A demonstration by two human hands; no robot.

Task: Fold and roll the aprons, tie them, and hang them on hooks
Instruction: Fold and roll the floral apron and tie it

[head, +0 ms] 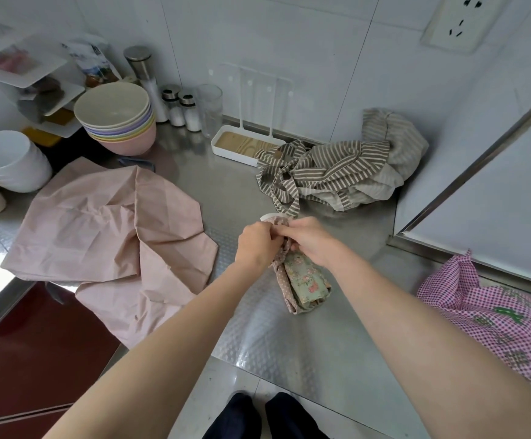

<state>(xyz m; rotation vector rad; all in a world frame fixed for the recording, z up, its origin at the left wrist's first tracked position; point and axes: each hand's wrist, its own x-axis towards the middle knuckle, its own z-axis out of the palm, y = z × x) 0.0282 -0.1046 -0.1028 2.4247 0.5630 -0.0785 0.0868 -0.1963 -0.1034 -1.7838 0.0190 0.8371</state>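
Observation:
A rolled floral apron (307,280), green with a dotted brown edge, lies on the steel counter (258,331) in the middle. My left hand (256,245) and my right hand (308,239) meet at its far end, both pinching its dotted strap. A plain pink apron (106,236) lies spread and creased to the left. A brown striped apron (337,166) sits crumpled at the back right. A pink checked apron (492,312) is bunched at the right edge.
Stacked pastel bowls (118,118), white bowls (7,160), shakers (182,106), a glass (210,109) and a white rack with a tray (245,144) line the back wall. A steel-edged panel (479,185) rises at right. The counter's front edge runs above a red cabinet (36,343).

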